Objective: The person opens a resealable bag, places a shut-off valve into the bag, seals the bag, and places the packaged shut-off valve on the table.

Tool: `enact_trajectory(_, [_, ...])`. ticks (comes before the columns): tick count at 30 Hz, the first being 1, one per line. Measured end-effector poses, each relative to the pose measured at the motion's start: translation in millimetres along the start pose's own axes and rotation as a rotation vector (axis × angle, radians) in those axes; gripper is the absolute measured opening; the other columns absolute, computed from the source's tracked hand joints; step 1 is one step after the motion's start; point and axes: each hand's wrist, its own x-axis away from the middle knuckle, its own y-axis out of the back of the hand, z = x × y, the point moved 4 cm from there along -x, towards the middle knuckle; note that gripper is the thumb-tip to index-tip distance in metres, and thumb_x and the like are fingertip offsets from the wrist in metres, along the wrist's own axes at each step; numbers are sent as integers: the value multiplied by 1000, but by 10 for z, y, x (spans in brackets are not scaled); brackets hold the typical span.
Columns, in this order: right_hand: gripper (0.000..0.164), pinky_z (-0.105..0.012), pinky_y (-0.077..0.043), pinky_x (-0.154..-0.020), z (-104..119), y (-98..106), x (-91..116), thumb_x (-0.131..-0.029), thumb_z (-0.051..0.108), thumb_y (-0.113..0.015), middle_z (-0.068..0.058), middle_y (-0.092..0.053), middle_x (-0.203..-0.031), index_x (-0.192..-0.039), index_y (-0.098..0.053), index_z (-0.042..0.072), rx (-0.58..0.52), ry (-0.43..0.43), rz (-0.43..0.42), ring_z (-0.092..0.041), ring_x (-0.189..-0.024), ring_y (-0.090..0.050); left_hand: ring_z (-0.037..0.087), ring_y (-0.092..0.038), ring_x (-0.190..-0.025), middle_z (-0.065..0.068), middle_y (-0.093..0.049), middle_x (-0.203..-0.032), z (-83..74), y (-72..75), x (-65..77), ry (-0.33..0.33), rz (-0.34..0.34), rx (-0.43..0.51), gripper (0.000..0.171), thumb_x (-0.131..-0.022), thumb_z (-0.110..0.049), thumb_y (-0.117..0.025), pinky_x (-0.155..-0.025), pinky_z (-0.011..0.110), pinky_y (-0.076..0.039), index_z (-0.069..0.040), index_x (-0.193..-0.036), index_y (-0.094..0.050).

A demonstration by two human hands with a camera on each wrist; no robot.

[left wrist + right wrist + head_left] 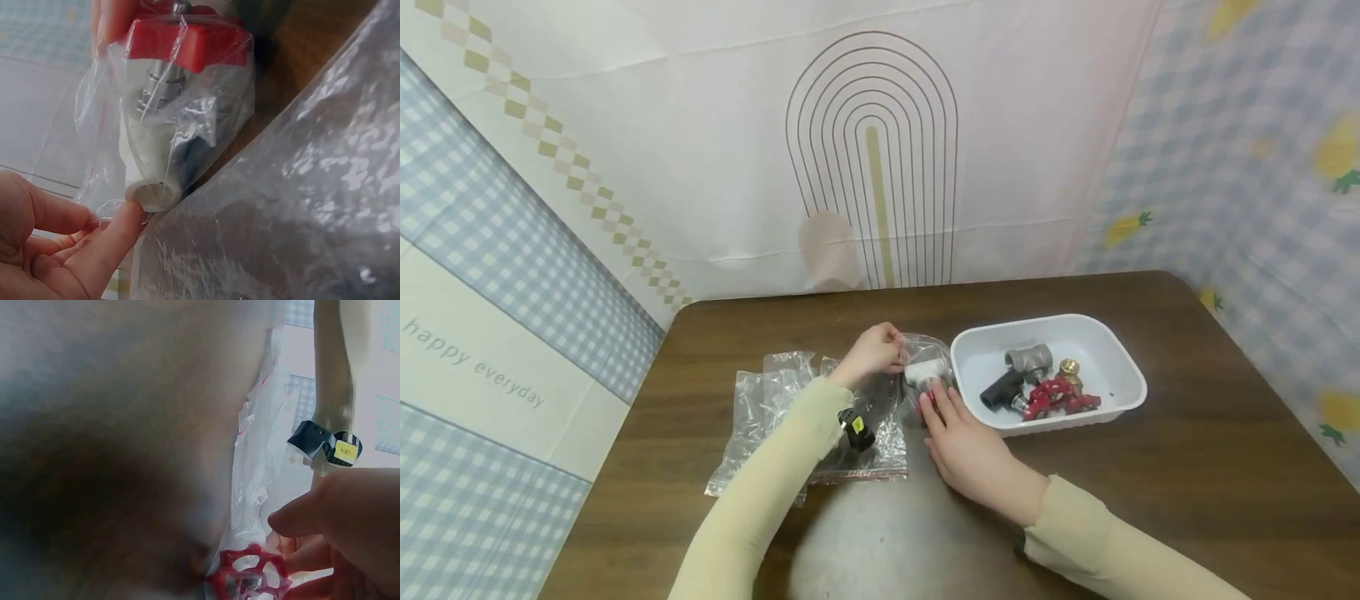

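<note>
A white valve with a red handwheel [187,44] lies inside a clear plastic bag [209,134] on the table. With thumb and fingers, my left hand [877,350] pinches the bag's edge by the valve's round pipe end. My right hand [973,450] reaches in from the other side, its fingers fairly straight and touching the bagged valve at the handwheel [250,572]. In the right wrist view the right thumb stands apart from the wheel. Part of the valve is hidden behind the right fingers in the head view.
To the right stands a white tray [1127,379] with a grey metal tee fitting [1032,360], a black fitting [1002,390], a brass fitting [1070,367] and red-handled valves [1051,396]. Several clear bags [748,433] lie flat under and beside the left forearm.
</note>
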Motion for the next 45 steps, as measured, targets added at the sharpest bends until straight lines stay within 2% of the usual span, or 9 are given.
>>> enact_trajectory(12, [69,-52,-49,-102,1,-114,-201,-94,26,-71,-33,-31,-155,-147,-43,-8,-93,-58,129,-51,-137,-39,20,-63,-76,16,-64,-92,107,272,-86,79,-53,8,12,-97,2,-54,-73,27,-61,9,-106,-58])
enact_trajectory(17, [70,-52,-47,-103,-32,-140,-233,-95,27,-70,-34,-29,-155,-148,-41,-8,-132,-86,137,-51,-139,-37,25,-66,-87,18,-62,-104,106,292,-62,24,-62,30,18,-100,-4,-55,-79,31,-60,6,-115,-55])
enact_trajectory(19, [70,-52,-46,-105,-52,-154,-237,-96,27,-69,-33,-27,-156,-149,-39,-7,-138,-109,146,-50,-140,-35,29,-66,-97,19,-62,-114,72,316,-12,-27,-55,-14,25,-101,-9,-57,-85,36,-59,3,-123,-53])
enact_trajectory(22, [70,-52,-45,-106,-68,-167,-237,-97,28,-68,-31,-26,-158,-151,-38,-5,-169,-132,161,-48,-142,-33,31,-64,-111,17,-62,-126,21,398,124,-114,-42,-145,32,-101,-17,-59,-95,42,-55,-2,-130,-53])
enact_trajectory(26, [69,-53,-39,-111,-57,-157,-200,-97,30,-67,-29,-23,-160,-152,-38,-3,-239,-139,171,-48,-143,-31,29,-64,-113,10,-66,-127,10,572,431,-204,-38,-342,32,-102,-26,-59,-99,46,-51,-7,-129,-60])
enact_trajectory(32, [64,-52,-43,-108,-38,-3,-81,-95,26,-71,-27,-39,-154,-148,-47,-1,-276,-129,41,-42,-136,-46,30,-69,-105,10,-71,-116,66,948,994,-283,-85,-424,24,-102,-23,-61,-90,45,-57,-6,-119,-66])
enact_trajectory(38, [46,-48,-54,-96,-70,197,-36,-93,20,-73,-18,-66,-126,-133,-62,0,-294,-134,-117,-33,-113,-65,28,-68,-102,9,-72,-107,235,1335,1406,-300,-199,-488,16,-99,-14,-64,-92,50,-55,-3,-110,-68])
enact_trajectory(41, [35,-44,-58,-87,-70,218,-77,-92,17,-74,-11,-72,-113,-124,-68,4,-307,-130,-157,-27,-100,-69,28,-68,-99,9,-72,-104,350,1380,1508,-296,-226,-506,14,-98,-11,-66,-90,50,-55,-2,-109,-68])
enact_trajectory(45, [26,-40,-59,-80,-24,170,-169,-91,14,-75,-8,-73,-105,-115,-72,6,-333,-97,-171,-23,-92,-71,29,-68,-97,9,-72,-104,474,1287,1586,-313,-205,-577,17,-94,-12,-70,-88,51,-55,-2,-108,-69])
